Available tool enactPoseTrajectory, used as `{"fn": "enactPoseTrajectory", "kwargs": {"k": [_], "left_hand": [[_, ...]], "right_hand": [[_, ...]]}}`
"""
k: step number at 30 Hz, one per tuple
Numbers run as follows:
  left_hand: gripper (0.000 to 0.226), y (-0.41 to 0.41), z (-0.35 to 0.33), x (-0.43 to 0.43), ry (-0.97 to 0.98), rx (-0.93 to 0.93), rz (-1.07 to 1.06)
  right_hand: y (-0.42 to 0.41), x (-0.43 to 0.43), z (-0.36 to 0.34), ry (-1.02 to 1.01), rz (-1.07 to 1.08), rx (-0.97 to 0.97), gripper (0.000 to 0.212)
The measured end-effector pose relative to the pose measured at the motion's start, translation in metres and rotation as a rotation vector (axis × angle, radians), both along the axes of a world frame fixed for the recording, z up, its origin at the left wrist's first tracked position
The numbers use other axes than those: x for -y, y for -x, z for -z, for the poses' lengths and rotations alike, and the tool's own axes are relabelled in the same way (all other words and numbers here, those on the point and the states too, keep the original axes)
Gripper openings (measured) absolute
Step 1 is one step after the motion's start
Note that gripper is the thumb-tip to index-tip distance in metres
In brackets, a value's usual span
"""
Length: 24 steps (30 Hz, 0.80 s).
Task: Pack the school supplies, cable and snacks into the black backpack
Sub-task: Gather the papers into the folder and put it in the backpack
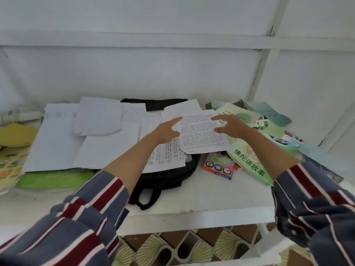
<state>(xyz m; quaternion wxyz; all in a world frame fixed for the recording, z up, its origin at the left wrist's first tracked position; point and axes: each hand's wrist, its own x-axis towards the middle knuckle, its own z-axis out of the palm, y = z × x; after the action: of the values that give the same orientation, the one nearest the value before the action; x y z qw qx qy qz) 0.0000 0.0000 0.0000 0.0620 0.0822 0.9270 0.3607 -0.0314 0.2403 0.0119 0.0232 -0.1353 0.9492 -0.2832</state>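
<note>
1. Head view. Printed sheet (203,131) lies on the loose papers (96,135) covering the black backpack (169,179). Judged light, limp and easily creased; best taken by opposite edges.
2. Left hand (167,131), right hand (231,126): both spread, fingers nearly straight, touching the sheet's side edges; no pinch evident.
3. White tabletop (211,200), cluttered; white panelled wall behind.

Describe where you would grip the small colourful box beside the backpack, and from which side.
Pinch the colourful box by its near edge, coming from the front: it lies flat, with a printed sheet and green booklet crowding its far sides.
</note>
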Motion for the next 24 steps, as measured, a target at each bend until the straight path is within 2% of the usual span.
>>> {"fn": "enactPoseTrajectory", "kwargs": {"k": [5,10,14,19,24], "left_hand": [[0.058,0.009,0.014,-0.027,-0.007,0.055,-0.093],[0.062,0.014,0.016,-0.043,-0.011,0.035,-0.123],[0.065,0.017,0.011,-0.047,-0.138,0.049,-0.183],[0.054,0.017,-0.012,-0.039,-0.492,0.104,-0.228],[0.045,0.012,-0.038,-0.003,-0.565,0.047,-0.278]], "right_hand": [[0.013,-0.011,0.011,0.023,0.008,0.088,0.052],[0.020,-0.015,0.013,0.200,0.031,0.151,0.057],[0.024,-0.016,0.007,0.424,0.080,0.234,0.052],[0.027,-0.006,-0.015,0.651,0.091,0.235,0.047],[0.018,0.027,-0.040,0.835,0.043,0.283,0.045]]}}
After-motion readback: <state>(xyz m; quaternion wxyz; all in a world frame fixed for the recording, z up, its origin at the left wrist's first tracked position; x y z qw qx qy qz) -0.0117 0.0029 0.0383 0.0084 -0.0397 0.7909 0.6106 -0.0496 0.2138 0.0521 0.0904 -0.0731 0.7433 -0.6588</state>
